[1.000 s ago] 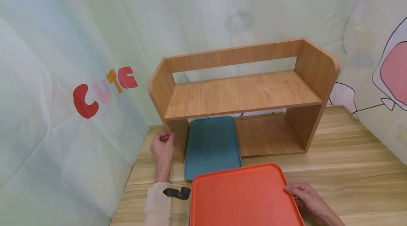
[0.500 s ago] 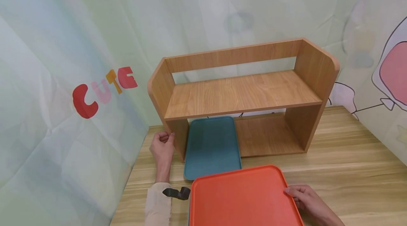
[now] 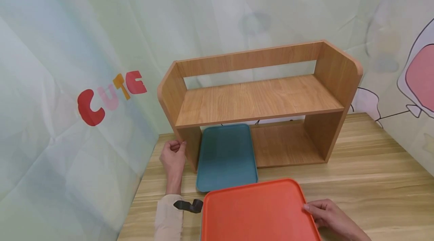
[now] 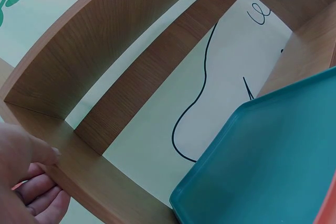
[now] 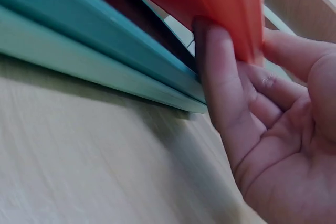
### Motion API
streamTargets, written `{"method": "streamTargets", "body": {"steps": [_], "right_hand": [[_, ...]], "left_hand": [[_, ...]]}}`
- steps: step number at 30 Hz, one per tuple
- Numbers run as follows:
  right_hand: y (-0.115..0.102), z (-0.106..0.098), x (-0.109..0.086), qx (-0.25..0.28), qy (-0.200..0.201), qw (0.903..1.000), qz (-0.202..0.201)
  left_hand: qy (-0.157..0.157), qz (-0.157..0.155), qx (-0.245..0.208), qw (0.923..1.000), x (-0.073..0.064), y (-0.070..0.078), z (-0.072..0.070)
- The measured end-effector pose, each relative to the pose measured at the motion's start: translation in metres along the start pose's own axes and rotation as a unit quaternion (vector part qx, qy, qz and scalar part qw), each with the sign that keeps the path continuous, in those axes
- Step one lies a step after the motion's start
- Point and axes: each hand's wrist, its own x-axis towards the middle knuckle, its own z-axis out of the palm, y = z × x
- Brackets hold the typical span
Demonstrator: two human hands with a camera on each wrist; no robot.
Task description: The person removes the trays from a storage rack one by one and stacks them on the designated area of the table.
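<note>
My left hand (image 3: 173, 160) pinches the front edge of the left side panel of a wooden desktop shelf (image 3: 261, 98), thumb on the inner side in the left wrist view. A teal tray (image 3: 226, 158) lies in the shelf's lower left compartment, its near end sticking out past the front. My right hand (image 3: 328, 216) holds a red-orange tray (image 3: 259, 214) by its right rim, thumb on top and fingers beneath. In the right wrist view, the red-orange tray (image 5: 210, 3) is raised at this side above a teal tray (image 5: 84, 30) and a pale green tray (image 5: 94, 69) stacked on the table.
The wood-grain table (image 3: 379, 180) extends right of the shelf. A printed cloth backdrop (image 3: 84, 45) hangs close behind the shelf and along the left. A black strap piece (image 3: 188, 206) sticks out from the left sleeve (image 3: 168, 218) near the red-orange tray's left edge.
The red-orange tray has shifted slightly towards me, and my right hand has moved a little the same way with it. My left hand, the shelf and the teal tray in it stay put.
</note>
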Motion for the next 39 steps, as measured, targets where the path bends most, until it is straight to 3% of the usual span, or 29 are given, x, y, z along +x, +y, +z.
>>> {"method": "streamTargets", "body": {"steps": [3, 5, 10, 20, 22, 29, 37, 39], "right_hand": [[-0.004, 0.001, -0.001, -0.044, 0.022, 0.9985, 0.022], [-0.006, 0.004, -0.001, -0.102, 0.047, 0.9933, 0.030], [-0.012, 0.011, 0.002, -0.255, 0.100, 0.9614, 0.032], [-0.008, 0.011, 0.009, -0.404, 0.131, 0.9052, -0.019], [-0.008, 0.009, 0.010, -0.406, 0.123, 0.9056, -0.018], [-0.021, 0.003, 0.009, -0.383, 0.099, 0.9169, 0.051], [-0.037, -0.009, 0.012, -0.309, 0.188, 0.9303, 0.061], [-0.039, -0.010, 0.014, -0.297, 0.215, 0.9280, 0.066]], "left_hand": [[0.003, 0.000, -0.002, 1.0000, 0.000, -0.001, 0.000], [0.005, 0.000, -0.004, 1.0000, 0.000, -0.001, 0.000], [0.003, -0.005, -0.003, 1.0000, 0.001, -0.002, -0.001], [-0.007, -0.014, 0.006, 0.9999, 0.002, -0.003, -0.001], [-0.009, -0.016, 0.005, 0.9998, 0.002, -0.002, 0.000], [-0.009, -0.015, 0.006, 0.9998, 0.003, -0.001, 0.000], [-0.010, -0.011, 0.009, 0.9999, 0.002, 0.000, 0.000], [-0.008, -0.010, 0.008, 0.9999, 0.002, 0.000, 0.000]]}}
